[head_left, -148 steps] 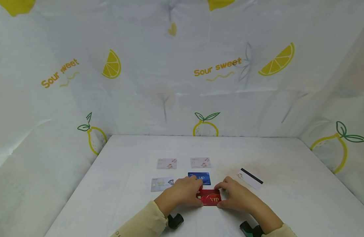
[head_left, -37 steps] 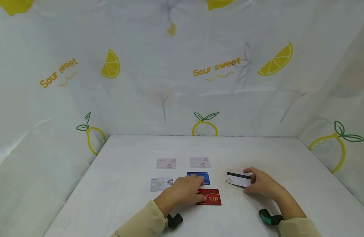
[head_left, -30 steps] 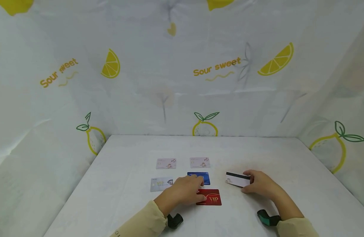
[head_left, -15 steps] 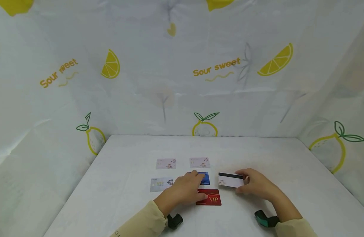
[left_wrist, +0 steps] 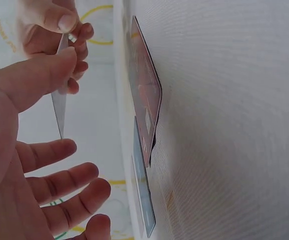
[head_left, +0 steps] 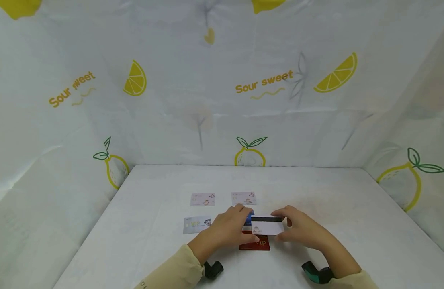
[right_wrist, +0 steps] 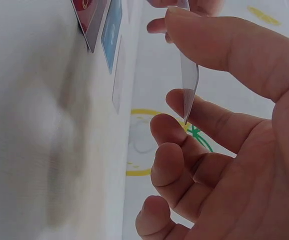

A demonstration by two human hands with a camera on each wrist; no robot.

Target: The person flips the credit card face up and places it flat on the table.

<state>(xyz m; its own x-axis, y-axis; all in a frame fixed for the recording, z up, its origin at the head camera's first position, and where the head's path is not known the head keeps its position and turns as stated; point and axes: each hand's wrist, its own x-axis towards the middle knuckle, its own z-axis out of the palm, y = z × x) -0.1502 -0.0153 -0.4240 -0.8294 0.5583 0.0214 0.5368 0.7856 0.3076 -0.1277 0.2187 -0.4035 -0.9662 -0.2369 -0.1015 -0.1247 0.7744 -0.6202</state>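
My right hand [head_left: 301, 226] pinches a white card with a black stripe [head_left: 267, 226] by its long edges, between thumb and fingers. The card is raised off the table, as both wrist views show. My left hand [head_left: 230, 228] meets its other end, thumb at one corner and index fingertip [left_wrist: 67, 146] at the opposite one. Beneath lies a red VIP card [head_left: 263, 244], partly covered by the white card and the left thumb. Just behind it, a blue card [head_left: 248, 220] shows only a strip past the left fingers.
A silver VIP card [head_left: 196, 224] lies left of the left hand. Farther back are two pale pink cards, one at left [head_left: 202, 199] and one at right [head_left: 243, 198]. All rest on a white-covered table [head_left: 164, 249], with a lemon-print sheet [head_left: 171, 120] behind.
The right hand picked up the striped card from the right, straightened it and carried it left over the red card. The left hand let go of the red card and now meets the striped one.
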